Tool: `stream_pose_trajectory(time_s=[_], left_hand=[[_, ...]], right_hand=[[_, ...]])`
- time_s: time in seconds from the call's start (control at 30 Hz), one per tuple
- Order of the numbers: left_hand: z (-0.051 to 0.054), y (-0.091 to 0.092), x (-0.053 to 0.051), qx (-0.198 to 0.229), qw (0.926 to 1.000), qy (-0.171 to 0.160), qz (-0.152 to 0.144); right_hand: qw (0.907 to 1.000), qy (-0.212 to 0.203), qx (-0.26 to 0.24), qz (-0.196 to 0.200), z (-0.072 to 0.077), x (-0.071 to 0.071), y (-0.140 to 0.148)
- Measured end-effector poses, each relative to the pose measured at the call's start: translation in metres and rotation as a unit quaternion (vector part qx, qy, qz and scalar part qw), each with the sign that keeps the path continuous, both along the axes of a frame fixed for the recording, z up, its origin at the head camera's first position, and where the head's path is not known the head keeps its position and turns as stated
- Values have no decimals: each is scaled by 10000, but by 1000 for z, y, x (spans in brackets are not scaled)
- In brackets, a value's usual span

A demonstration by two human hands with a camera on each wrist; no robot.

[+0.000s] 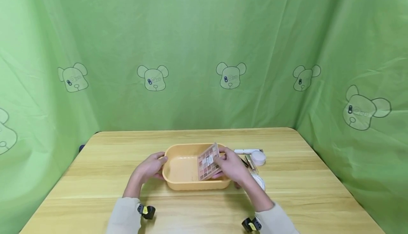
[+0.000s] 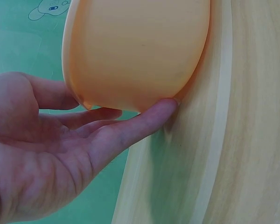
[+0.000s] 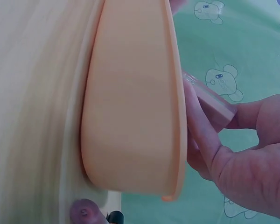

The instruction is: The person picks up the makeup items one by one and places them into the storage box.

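Observation:
A yellow-orange plastic bin (image 1: 180, 168) with rounded ends rests on the wooden table. My left hand (image 1: 149, 166) grips its left end, thumb at the rim and fingers against the outer wall (image 2: 135, 56). Over the bin's right end, my right hand (image 1: 235, 166) holds an eyeshadow palette (image 1: 207, 165) with many brown and pink pans and white lettering. The palette is tilted, its lower edge inside the bin. In the right wrist view the palette (image 3: 217, 107) shows edge-on between thumb and fingers, partly behind the bin's rim. Something pink shows beneath the palette; I cannot tell what.
Right of the bin lie a white pen-like tube (image 1: 247, 151), a round white-lidded jar (image 1: 258, 158), a slim gold-toned tube (image 1: 250, 162) and another round white item (image 1: 259, 181), partly hidden by my right arm. A green curtain (image 1: 191, 102) stands behind the table.

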State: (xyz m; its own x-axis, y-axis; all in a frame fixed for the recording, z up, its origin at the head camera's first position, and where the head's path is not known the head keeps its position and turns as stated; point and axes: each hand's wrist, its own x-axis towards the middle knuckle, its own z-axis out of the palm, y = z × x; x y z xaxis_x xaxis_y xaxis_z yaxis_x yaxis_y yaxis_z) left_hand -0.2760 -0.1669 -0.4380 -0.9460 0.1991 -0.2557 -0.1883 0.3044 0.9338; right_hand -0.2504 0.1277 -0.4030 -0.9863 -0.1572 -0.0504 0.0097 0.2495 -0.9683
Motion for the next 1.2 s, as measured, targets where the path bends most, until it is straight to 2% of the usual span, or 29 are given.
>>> stream_pose_trajectory(time_s=[0.27, 0.73, 0.97, 1.2], left_hand=[[0, 0, 0, -23, 10000, 11, 1], [0, -1, 0, -57, 10000, 36, -20], [1, 0, 0, -53, 10000, 25, -18], [1, 0, 0, -30, 10000, 19, -41]], right_hand=[[9999, 70, -63, 126, -7, 1, -7], [9990, 119, 199, 374, -12, 2, -19], [9988, 91, 349, 340, -13, 2, -22], [9981, -3, 286, 538, -10, 1, -26]])
